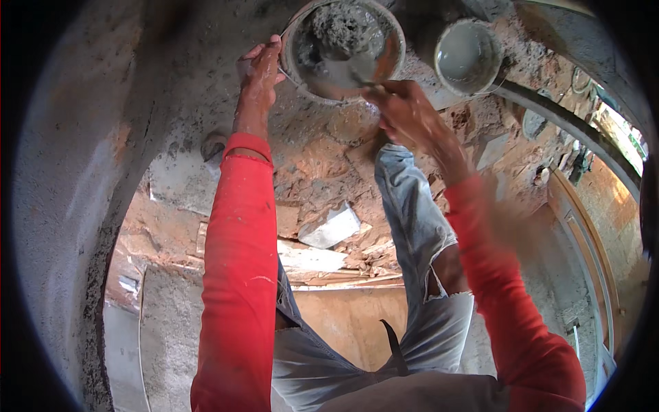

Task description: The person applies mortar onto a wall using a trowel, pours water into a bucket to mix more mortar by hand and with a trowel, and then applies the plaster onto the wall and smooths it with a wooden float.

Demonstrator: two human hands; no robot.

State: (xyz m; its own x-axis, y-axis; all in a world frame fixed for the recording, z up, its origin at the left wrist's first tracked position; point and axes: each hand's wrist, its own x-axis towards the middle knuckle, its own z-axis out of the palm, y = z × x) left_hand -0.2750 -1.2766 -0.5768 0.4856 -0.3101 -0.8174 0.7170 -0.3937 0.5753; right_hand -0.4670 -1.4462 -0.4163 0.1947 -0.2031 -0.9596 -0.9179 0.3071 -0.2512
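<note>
A round bucket [400,58] at the top of the view holds wet grey mortar [347,31], heaped at the far side and runnier toward me. My left hand [258,84] grips the bucket's left side, where a thin wire handle runs along the rim. My right hand [412,117] is closed around the grip of a trowel [368,84]. The trowel's front end dips into the bucket near its lower right edge and is partly blurred, so its blade shape is unclear.
To the right stands a second bucket [469,58] with greyish liquid. Broken rubble and reddish soil surround my feet, with a pale broken block [329,226] between my legs. A rough grey wall [68,206] rises at left; a wooden board [583,233] leans at right.
</note>
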